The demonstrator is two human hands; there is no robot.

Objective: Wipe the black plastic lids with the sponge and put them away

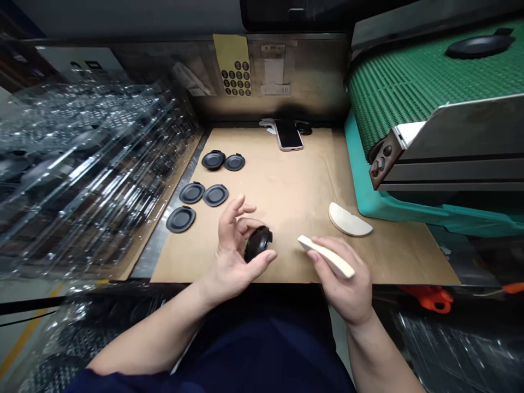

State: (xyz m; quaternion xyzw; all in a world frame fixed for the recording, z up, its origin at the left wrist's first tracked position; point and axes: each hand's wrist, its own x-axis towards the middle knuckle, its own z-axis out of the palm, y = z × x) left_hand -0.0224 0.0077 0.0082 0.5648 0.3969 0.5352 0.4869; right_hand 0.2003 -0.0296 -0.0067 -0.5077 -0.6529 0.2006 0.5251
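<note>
Our left hand (229, 254) is closed around a black disc (258, 244) at about 6 o'clock on the cardboard sheet (286, 174), counting the clock from the middle of the sheet. Its fingers (241, 206) curl over the far side and the thumb presses against the near edge, so the disc stands tilted in the grip; we cannot tell whether it touches the sheet. Just beside it, our right hand (341, 278) pinches a pale half-moon pad (329, 256) between thumb and fingers, with the pad's straight edge angled across the hand. A second half-moon pad (350, 220) lies flat at about 4 o'clock, near the teal plastic base (393, 210). Five more black discs (215, 195) lie flat and apart from one another at about 10 o'clock. A phone (289, 135) rests face up at 12 o'clock, against the metal back wall (311, 82), where a yellow card of black dots (235, 65) is stuck. At 2 o'clock, one more black disc (478, 46) sits on a green conveyor belt (409, 82). Stacked clear plastic trays (94, 174) fill the 9 o'clock side.
</note>
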